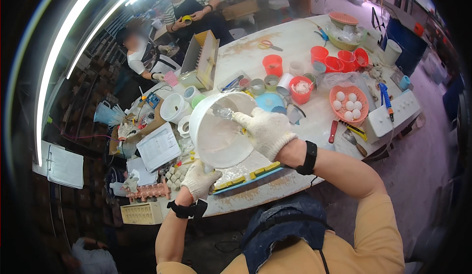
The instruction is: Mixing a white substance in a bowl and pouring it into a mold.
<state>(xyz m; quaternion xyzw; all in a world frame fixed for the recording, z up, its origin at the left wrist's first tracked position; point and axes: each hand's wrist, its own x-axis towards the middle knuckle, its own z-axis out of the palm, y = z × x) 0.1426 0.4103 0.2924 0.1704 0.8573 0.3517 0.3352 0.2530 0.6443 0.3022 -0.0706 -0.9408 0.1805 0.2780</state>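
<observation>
The white bucket [216,134] sits tilted at table centre. The right hand [265,129], at its three o'clock, is clenched on a stirring tool [223,112] inside. The left hand [199,179], at six o'clock, grips its bottom edge. An orange basket [364,114] of white balls lies toward three o'clock.

Gloved right hand [268,130] stirring in white bucket [206,126], left hand [199,179] beneath

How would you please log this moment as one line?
left hand: steadies white bucket | right hand: holds stirrer inside | orange egg basket right
</observation>
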